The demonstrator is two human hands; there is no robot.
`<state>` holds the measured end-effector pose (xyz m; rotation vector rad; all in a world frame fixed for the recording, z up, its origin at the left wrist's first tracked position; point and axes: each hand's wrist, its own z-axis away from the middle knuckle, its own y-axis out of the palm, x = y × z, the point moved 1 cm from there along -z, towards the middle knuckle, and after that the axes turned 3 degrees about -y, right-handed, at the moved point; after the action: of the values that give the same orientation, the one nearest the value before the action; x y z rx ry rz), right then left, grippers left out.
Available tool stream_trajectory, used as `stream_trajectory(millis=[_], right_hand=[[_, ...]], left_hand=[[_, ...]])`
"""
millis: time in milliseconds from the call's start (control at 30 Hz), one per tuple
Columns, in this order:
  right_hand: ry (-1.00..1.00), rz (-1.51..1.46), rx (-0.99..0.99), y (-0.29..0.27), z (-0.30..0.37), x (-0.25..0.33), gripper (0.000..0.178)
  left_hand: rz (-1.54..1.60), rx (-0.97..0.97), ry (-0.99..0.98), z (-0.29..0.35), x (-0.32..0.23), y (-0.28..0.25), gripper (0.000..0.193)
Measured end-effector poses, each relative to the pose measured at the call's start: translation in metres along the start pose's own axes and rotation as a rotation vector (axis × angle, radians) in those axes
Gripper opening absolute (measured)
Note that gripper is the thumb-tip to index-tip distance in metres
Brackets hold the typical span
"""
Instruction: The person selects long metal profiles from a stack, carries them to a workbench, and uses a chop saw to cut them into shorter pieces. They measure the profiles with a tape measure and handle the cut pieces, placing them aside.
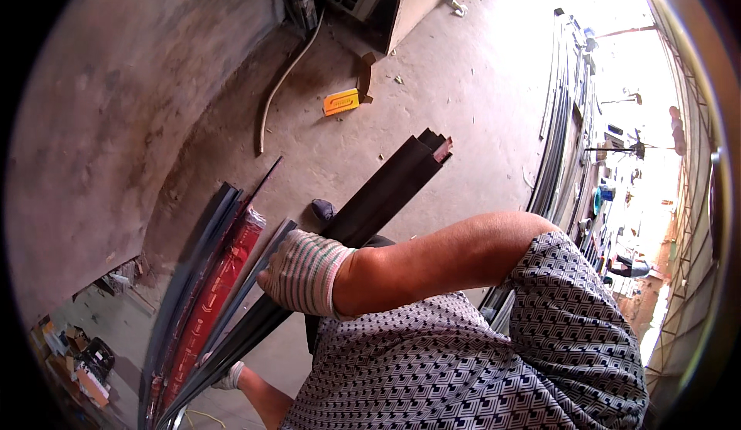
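A bundle of long, dark profile bars (pixel 378 191) runs slantwise in front of my body, its stepped far end raised toward the upper right. My right hand (pixel 305 272), in a striped knit glove, is closed around the bundle near its middle. Lower down, my left hand (pixel 228 376), also gloved, grips the same bars from beneath; most of its fingers are hidden behind them. Just left of the bundle stand more dark bars (pixel 204 241) and a long piece in red printed wrapping (pixel 220 291).
An orange-yellow box (pixel 340 103) lies on the concrete floor beside an open cardboard flap (pixel 367 79). A bent pole (pixel 287 82) lies near the wall (pixel 139 82). Long bars (pixel 552 137) are stacked at right. Cardboard boxes and clutter (pixel 89 380) sit lower left.
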<state>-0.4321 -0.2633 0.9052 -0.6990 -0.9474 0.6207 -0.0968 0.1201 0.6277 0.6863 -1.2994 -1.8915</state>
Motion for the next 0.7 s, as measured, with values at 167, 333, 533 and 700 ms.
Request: stream_trajectory(millis=[167,333,533,700], right_hand=[[0.032,-0.129,0.037,0.007,0.0,0.0,0.018],[-0.078,0.057,0.217,-0.023,0.008,0.001,0.025],[-0.05,0.003,0.246,-0.014,0.005,-0.009,0.024],[-0.053,-0.072,0.155,-0.011,0.008,-0.013,0.022]], left_hand=[[0.24,0.115,-0.185,0.013,0.004,-0.002,0.017],[-0.015,-0.251,0.128,0.024,0.046,0.033,0.018],[-0.091,-0.246,0.135,0.023,0.049,0.03,0.026],[-0.147,-0.199,0.143,0.028,0.036,0.028,0.026]])
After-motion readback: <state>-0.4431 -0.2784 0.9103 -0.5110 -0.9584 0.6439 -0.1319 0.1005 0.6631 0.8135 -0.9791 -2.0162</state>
